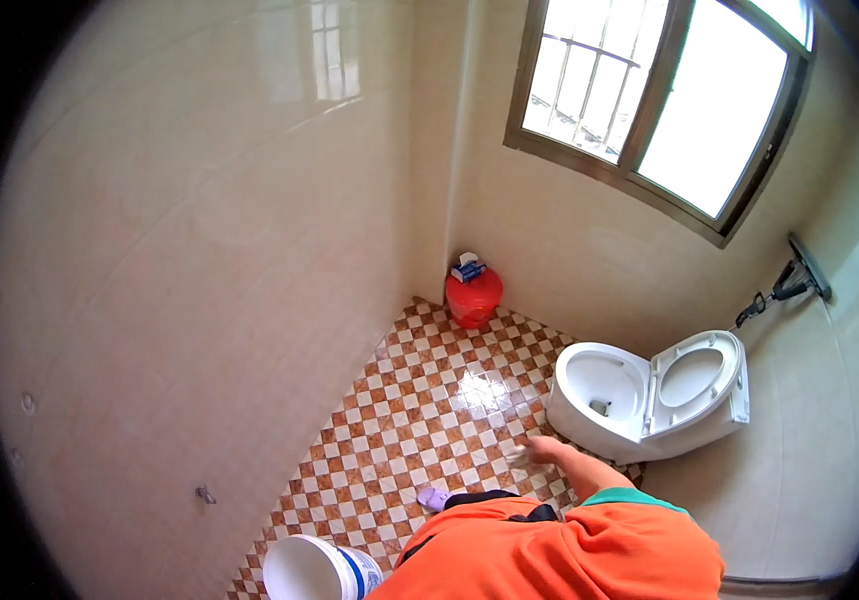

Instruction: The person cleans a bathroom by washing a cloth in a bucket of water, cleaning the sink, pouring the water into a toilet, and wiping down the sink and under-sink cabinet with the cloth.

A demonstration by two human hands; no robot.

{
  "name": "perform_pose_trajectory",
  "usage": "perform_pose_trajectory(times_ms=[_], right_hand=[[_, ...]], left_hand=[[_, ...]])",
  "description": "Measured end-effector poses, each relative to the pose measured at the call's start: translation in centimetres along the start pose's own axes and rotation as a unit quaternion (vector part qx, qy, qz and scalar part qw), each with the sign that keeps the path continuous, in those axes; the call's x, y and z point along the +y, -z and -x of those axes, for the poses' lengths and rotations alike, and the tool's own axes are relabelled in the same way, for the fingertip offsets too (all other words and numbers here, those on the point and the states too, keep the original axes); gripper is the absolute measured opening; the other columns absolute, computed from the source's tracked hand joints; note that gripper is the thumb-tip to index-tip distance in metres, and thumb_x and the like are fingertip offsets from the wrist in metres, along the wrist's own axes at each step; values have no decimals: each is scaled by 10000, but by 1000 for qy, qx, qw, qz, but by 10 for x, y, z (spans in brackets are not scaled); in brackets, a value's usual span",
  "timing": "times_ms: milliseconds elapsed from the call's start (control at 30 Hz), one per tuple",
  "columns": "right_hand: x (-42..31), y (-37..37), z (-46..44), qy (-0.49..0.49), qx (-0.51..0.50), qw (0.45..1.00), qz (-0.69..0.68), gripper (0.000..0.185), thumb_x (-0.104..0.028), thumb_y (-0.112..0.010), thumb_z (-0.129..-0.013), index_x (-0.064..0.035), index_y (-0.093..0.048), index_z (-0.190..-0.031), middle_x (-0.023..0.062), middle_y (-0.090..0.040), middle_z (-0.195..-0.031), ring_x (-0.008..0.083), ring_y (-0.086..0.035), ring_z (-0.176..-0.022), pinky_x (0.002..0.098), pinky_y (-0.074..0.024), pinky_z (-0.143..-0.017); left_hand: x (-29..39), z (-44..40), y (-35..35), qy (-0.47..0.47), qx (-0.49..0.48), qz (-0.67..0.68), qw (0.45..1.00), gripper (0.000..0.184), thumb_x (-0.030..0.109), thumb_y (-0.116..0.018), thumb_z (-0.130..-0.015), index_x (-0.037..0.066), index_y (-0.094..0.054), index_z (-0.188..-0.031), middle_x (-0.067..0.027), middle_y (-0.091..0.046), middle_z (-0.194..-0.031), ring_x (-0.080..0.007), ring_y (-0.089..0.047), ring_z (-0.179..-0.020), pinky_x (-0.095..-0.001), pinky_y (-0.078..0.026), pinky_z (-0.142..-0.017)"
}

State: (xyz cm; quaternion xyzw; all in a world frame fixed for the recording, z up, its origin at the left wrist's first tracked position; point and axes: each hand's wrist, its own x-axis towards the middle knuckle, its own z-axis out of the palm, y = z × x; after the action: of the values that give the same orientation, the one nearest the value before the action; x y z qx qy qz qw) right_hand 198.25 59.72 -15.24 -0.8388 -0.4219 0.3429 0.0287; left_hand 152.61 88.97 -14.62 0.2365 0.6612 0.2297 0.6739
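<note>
My right hand [541, 450] reaches out low over the checkered floor [389, 420], just left of the base of the white toilet [589, 430]. Its fingers are small and blurred; a pale patch shows at their tips, and I cannot make out whether it is something held. The toilet's lid and seat [691, 378] are raised, and something small and dark lies in the bowl. My left hand is out of view, with the orange shirt [569, 550] filling the bottom of the picture. One purple shoe [433, 498] shows on the floor.
A white bucket [304, 570] stands at the bottom left. In the far corner is a red bin [473, 298] with a blue and white packet [468, 268] on top. A dark-headed tool [801, 277] leans behind the toilet. A small tap [206, 494] juts from the left wall.
</note>
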Motion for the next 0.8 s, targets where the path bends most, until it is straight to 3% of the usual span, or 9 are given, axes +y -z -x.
perform_pose_trajectory(times_ms=[200,333,433,467,500,533,600,633,800], right_hand=[[-142,95,-22,82,60,994,-28,248,-198,-528,-722,-65,-550,-929,166,-592,-905,339,-564,-860,411,-449,-722],[-160,86,-80,133,49,990,13,318,-207,-494,-754,-79,-528,-1043,158,-573,-989,319,-547,-921,403,-442,-776],[-193,102,-84,103,-35,985,132,274,-211,-496,-747,-73,-552,-977,188,-595,-909,343,-577,-836,424,-465,-726],[-187,96,-94,151,-27,980,131,233,-220,-510,-739,-64,-589,-892,185,-610,-838,342,-595,-763,422,-481,-672],[-162,65,-135,153,-46,969,187,223,-242,-504,-750,-52,-614,-786,177,-616,-798,336,-597,-711,403,-488,-637],[-126,36,-175,283,-39,918,276,226,-244,-486,-760,-67,-626,-748,159,-619,-779,315,-594,-667,390,-486,-601],[-130,44,-191,261,-106,927,247,312,-341,-494,-761,-66,-640,-779,174,-613,-790,299,-604,-730,407,-474,-624],[-117,31,-223,408,-139,828,359,322,-350,-465,-794,-82,-642,-810,167,-614,-778,294,-602,-732,381,-476,-636],[-232,21,-269,435,-206,785,389,304,-326,-453,-811,-91,-634,-875,153,-618,-784,283,-595,-693,358,-477,-629]], left_hand=[[-19,9,47,0,71,64,995,388,232,-531,-761,62,-519,-1110,-92,-511,-1125,-259,-529,-977,-384,-509,-649],[-50,18,89,8,151,132,980,392,232,-527,-763,65,-514,-1117,-90,-503,-1139,-259,-524,-982,-381,-511,-642],[-90,44,129,15,226,201,953,394,232,-523,-764,68,-511,-1122,-89,-496,-1149,-259,-520,-986,-378,-513,-637],[-111,61,144,18,259,233,937,395,232,-522,-764,69,-510,-1124,-89,-494,-1152,-259,-519,-987,-378,-514,-636],[-138,84,156,18,295,272,916,396,233,-521,-765,70,-509,-1126,-89,-492,-1155,-259,-518,-989,-377,-514,-634],[-169,110,162,17,331,314,890,397,233,-520,-765,71,-507,-1127,-88,-489,-1159,-259,-516,-990,-376,-515,-633],[-244,174,157,15,412,398,819,398,233,-517,-766,73,-505,-1131,-87,-485,-1166,-259,-514,-992,-374,-516,-629],[-283,204,146,11,452,428,782,399,233,-516,-767,74,-504,-1133,-87,-483,-1169,-259,-513,-994,-374,-516,-628],[-390,329,11,-2,615,547,567,404,233,-510,-769,79,-498,-1142,-85,-472,-1186,-259,-506,-1000,-370,-519,-620]])
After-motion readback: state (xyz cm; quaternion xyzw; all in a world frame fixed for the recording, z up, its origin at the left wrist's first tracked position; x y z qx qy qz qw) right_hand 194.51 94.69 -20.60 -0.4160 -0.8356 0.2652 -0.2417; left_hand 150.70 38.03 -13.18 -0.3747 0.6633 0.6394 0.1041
